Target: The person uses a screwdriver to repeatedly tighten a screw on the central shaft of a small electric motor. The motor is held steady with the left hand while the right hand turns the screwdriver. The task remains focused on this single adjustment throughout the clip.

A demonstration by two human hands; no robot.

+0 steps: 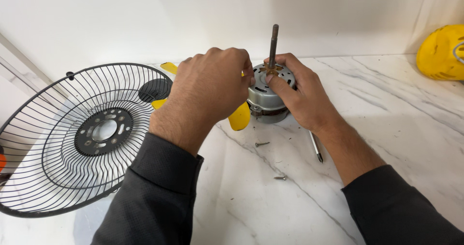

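Both forearms in dark sleeves rise from the bottom edge and meet at the frame's centre. The left hand (210, 88) is curled, knuckles up, fingers bunched. The right hand (295, 92) lies opposite, its fingers (275, 80) pinched together.

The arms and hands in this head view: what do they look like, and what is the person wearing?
Both hands are bare: the left hand and the right hand show no gloves, and no rings or watch are visible. The forearms are partly uncovered. Each arm wears a dark charcoal long sleeve, pushed back above the wrist; the left sleeve shows a fine dotted knit texture, the right sleeve looks alike.
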